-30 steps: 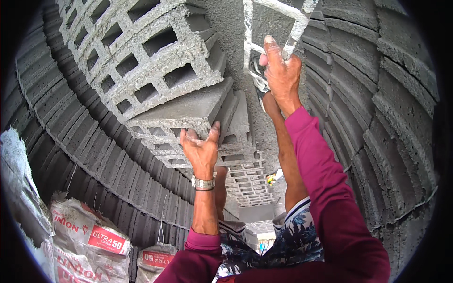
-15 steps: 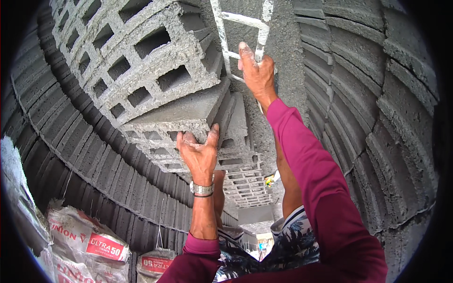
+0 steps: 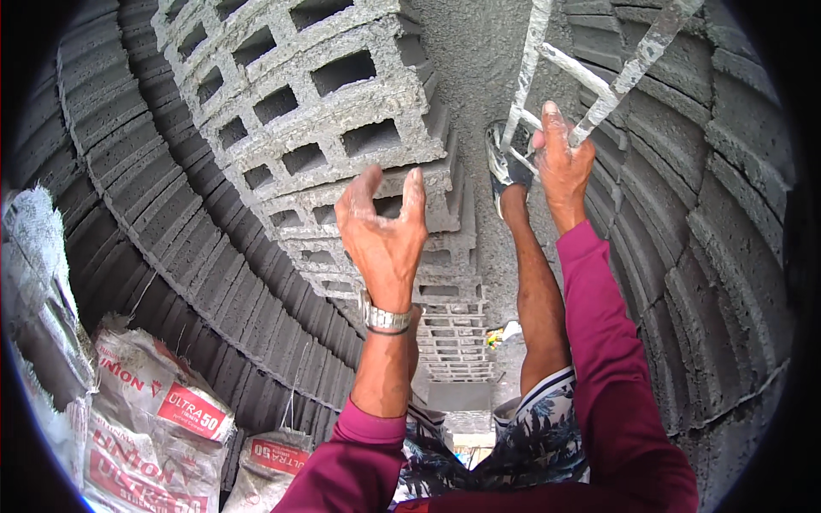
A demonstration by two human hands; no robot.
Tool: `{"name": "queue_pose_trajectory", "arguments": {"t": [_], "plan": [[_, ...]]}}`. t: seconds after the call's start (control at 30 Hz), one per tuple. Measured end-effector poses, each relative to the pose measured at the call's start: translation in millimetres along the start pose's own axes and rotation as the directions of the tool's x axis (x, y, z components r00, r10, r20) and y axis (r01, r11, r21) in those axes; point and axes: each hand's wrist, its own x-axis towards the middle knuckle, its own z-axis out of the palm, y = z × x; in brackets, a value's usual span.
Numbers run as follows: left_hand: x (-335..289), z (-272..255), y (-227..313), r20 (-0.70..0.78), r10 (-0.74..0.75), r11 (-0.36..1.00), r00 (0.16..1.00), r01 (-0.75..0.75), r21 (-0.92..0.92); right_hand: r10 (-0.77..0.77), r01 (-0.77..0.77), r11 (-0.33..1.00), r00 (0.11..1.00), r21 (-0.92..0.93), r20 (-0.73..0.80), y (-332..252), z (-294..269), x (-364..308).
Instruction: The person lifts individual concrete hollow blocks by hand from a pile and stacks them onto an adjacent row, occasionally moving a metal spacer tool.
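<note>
A tall stack of grey hollow concrete blocks (image 3: 295,120) rises in front of me, slightly left. My left hand (image 3: 385,227), with a metal watch at the wrist, is in front of the stack's near face. Its thumb and fingers are spread with nothing between them; whether a fingertip touches a block, I cannot tell. Farther right, my right hand (image 3: 564,167) is closed round a metal frame (image 3: 580,70) with whitish, worn bars and crosspieces. The frame tilts up to the right, and its lower part is partly hidden by the hand.
Curved rows of stacked grey blocks stand at left (image 3: 197,231) and right (image 3: 684,188). Printed cement sacks (image 3: 158,410) are at the lower left. My shoe (image 3: 506,162) is on the rough grey ground right of the stack. A small yellow-and-white scrap (image 3: 503,334) lies near my leg.
My left hand has come off the block it was touching, which sat askew and now lines up with the stack. My right hand has swung the metal frame rightward.
</note>
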Motion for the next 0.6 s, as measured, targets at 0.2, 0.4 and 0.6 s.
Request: {"name": "queue_pose_trajectory", "arguments": {"t": [0.2,0.4,0.6], "plan": [[60.1,53.7,13.8,0.080,-0.035,0.957,0.996,0.010,0.290,0.010,-0.011,0.992,1.000,0.124,0.010,-22.8,25.6,8.2],[60.5,52.0,13.8,0.103,-0.194,0.971,0.976,0.176,0.161,-0.024,0.018,0.983,0.999,0.181,0.031,-31.1,28.1,22.1],[41.8,1.0,-5.7,0.206,-0.202,0.978,0.957,0.210,-0.018,-0.185,0.180,0.945,0.983,0.274,-0.004,-49.5,38.3,55.5]]}}
